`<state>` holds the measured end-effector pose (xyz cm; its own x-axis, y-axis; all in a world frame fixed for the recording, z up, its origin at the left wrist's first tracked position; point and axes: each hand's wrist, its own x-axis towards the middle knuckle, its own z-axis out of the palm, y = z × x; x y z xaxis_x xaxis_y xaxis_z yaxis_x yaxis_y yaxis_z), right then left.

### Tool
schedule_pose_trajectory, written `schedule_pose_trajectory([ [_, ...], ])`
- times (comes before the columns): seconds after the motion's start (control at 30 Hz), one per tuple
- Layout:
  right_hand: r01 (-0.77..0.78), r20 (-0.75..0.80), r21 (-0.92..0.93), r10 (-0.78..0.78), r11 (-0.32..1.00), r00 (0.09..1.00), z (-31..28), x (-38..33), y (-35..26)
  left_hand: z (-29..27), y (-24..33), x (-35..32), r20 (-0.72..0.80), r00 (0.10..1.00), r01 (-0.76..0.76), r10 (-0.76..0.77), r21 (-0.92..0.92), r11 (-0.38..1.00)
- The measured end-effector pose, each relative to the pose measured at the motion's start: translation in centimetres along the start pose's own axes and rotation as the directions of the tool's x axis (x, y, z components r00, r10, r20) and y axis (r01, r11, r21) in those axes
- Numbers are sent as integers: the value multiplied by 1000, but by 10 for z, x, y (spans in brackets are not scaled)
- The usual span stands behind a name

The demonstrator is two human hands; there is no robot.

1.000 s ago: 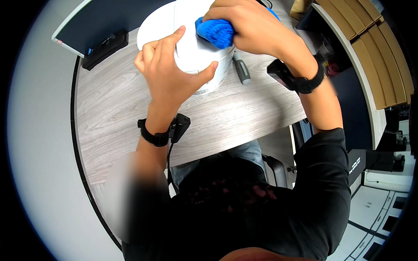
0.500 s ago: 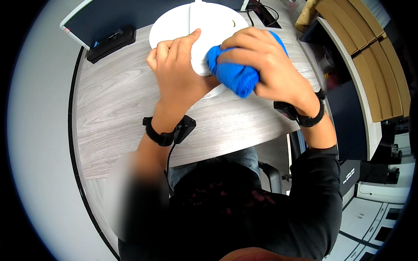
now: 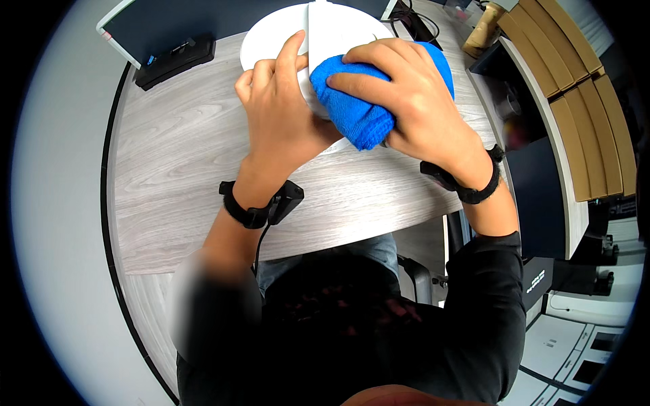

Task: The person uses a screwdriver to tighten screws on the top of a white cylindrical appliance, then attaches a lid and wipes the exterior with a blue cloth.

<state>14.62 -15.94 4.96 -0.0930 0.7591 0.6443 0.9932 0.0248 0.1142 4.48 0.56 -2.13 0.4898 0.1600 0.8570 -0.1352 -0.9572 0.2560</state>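
Observation:
A white round object (image 3: 274,34), like a flat disc with a raised strip across its middle, is tipped up at the far side of the desk. My left hand (image 3: 281,115) grips its near left edge. Its index finger stretches along the white face, and the thumb is mostly hidden behind the cloth. In my right hand (image 3: 420,98) is a bunched blue cloth (image 3: 352,101), pressed against the object's near right part. The cloth covers that part of the rim. Each wrist wears a black strap with a small black device.
The wood-grain desk (image 3: 179,155) has a dark upright panel (image 3: 237,17) at its back. A black case (image 3: 176,64) lies far left. Black cables (image 3: 420,27) are at the back right. Brown cardboard boxes (image 3: 586,128) stand along the right, above a shelf unit (image 3: 542,183).
My right hand and the cloth have shifted slightly left over the white object. The left index finger is straighter and lifted more. The view has shifted a little.

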Motion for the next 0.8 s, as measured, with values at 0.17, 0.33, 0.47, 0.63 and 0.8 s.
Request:
schedule_pose_trajectory([
  [0.17, 3, 12, 48, -3, 999, 1000, 2, 17, 14, -3, 4, 0, 33, 998, 46, -46, -6, 999],
  [0.33, -79, 22, 54, 78, 995, 997, 15, 40, 53, -2, 2, 0, 50, 998, 41, -42, 4, 999],
  [0.47, -194, 103, 77, 186, 978, 977, 30, 67, 84, -2, 0, 0, 47, 998, 38, -38, 8, 999],
  [0.63, -231, 240, 103, 201, 967, 950, 32, 84, 110, -1, -3, 0, 60, 997, -58, 55, 53, 997],
  [0.8, -138, 183, 30, 130, 990, 975, 21, 69, 87, -1, 2, -1, 70, 997, -15, 8, 92, 996],
])
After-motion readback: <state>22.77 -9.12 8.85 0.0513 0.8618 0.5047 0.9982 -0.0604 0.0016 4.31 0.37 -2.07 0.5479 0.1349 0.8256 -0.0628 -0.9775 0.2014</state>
